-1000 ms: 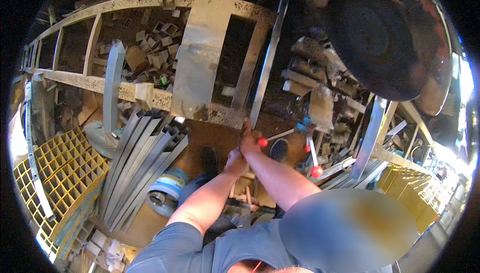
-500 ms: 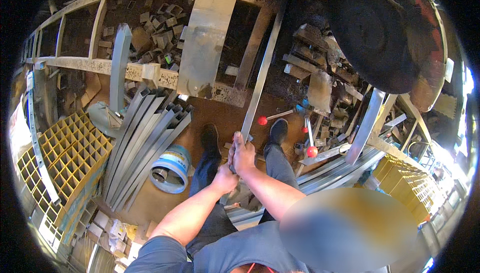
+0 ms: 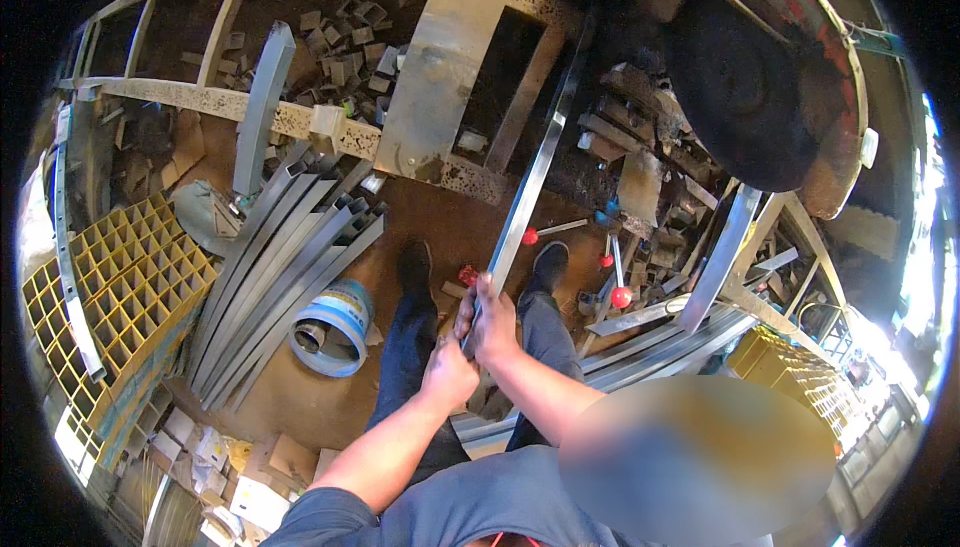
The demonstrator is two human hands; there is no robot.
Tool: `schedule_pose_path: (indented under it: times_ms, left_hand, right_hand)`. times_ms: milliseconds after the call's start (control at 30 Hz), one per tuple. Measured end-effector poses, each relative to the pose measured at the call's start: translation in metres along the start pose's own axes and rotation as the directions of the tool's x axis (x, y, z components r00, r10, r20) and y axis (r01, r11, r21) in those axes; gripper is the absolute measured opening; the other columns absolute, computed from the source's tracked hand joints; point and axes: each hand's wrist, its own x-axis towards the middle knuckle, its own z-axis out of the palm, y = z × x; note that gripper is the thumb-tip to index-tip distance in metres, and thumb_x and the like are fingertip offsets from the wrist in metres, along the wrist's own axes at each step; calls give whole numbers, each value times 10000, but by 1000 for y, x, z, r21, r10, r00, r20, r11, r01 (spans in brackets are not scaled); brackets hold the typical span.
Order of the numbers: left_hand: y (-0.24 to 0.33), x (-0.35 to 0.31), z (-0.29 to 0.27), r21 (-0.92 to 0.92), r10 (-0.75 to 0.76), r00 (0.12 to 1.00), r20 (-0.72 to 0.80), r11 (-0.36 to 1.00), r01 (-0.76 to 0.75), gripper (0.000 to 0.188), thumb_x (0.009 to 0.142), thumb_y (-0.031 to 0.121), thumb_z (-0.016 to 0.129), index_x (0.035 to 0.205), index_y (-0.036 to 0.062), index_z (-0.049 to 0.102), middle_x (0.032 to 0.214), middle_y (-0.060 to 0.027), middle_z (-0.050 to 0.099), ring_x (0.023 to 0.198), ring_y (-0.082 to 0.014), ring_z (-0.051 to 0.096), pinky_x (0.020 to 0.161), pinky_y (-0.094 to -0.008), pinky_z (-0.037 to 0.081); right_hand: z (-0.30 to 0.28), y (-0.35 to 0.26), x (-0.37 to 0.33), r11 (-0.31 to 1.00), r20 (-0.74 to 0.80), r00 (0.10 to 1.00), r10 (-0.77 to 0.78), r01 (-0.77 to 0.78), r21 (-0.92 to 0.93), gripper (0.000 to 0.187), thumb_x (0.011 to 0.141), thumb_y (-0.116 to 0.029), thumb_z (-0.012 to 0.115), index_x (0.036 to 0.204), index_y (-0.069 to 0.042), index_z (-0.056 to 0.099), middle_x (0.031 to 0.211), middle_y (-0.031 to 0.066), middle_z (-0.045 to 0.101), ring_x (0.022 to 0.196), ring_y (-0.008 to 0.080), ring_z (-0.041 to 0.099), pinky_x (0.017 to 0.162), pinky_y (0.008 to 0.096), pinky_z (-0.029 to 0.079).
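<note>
Both hands are closed on a long, straight square metal tube (image 3: 530, 192) in front of my body. My right hand (image 3: 494, 325) wraps it from the right side. Lower down, my left hand (image 3: 450, 371) grips close to its near end, which is partly hidden by the fingers. The tube slants away, up and to the right, along a flat metal plate (image 3: 425, 97) on a frame. Its far end goes into shadow left of a large dark disc (image 3: 745, 87). A red knob (image 3: 467, 275) shows just beyond my hands.
Curved grey metal tubes (image 3: 275, 277) lie bundled at left, beside a blue-white bucket (image 3: 333, 332) and a yellow grid rack (image 3: 110, 287). Red-knobbed levers (image 3: 618, 282) stand right of my feet. Short offcuts (image 3: 345, 42) are heaped behind the frame; more tubes (image 3: 660, 347) lie at right.
My hands and the tube have come slightly nearer my body. The red knob beyond my hands has come into sight. The whole view has shifted a little.
</note>
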Motion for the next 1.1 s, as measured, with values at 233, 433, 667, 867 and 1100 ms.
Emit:
schedule_pose_path:
  times_ms: [233,433,667,867,1100]
  left_hand:
    - [48,60,-21,-207,60,996,61,977,-46,744,931,144,759,1588,-25,454,1367,-315,701,1277,-404,700,1070,-441,551]
    - [8,-21,-9,-726,119,944,308,670,152,602,1152,370,467,1672,79,379,891,-98,713,615,-184,649,515,-344,517]
    - [2,-1,-6,-283,158,986,-48,945,-165,466,1145,299,439,1483,6,569,1095,-291,721,996,-434,695,851,-498,565]
    - [-4,9,5,-160,491,839,-236,832,-532,434,1129,258,463,1442,-24,567,1213,-349,697,1117,-527,685,940,-506,561]
    - [-22,-41,26,-340,314,935,-163,872,-352,450,1132,231,453,1471,-42,566,1274,-315,707,1140,-482,714,964,-494,574]
  right_hand:
    - [40,-62,43,985,-81,989,-121,110,-136,550,1021,-669,673,931,-142,546,629,2,494,448,163,442,437,335,392]
    - [17,-37,-13,988,-41,997,-72,66,-139,567,1022,-667,670,1004,-117,535,660,36,536,470,193,508,427,362,420]
    - [19,-16,9,994,-45,998,-43,38,-101,596,1033,-721,602,963,-137,502,621,30,487,428,197,468,412,377,399]
    - [21,-36,20,986,-81,997,2,-15,-169,566,1052,-707,582,918,-163,500,606,10,462,428,186,439,415,369,375]
    - [-14,18,-26,987,-105,994,33,-49,-156,534,1084,-609,602,785,-185,473,549,-7,452,404,174,421,387,356,332]
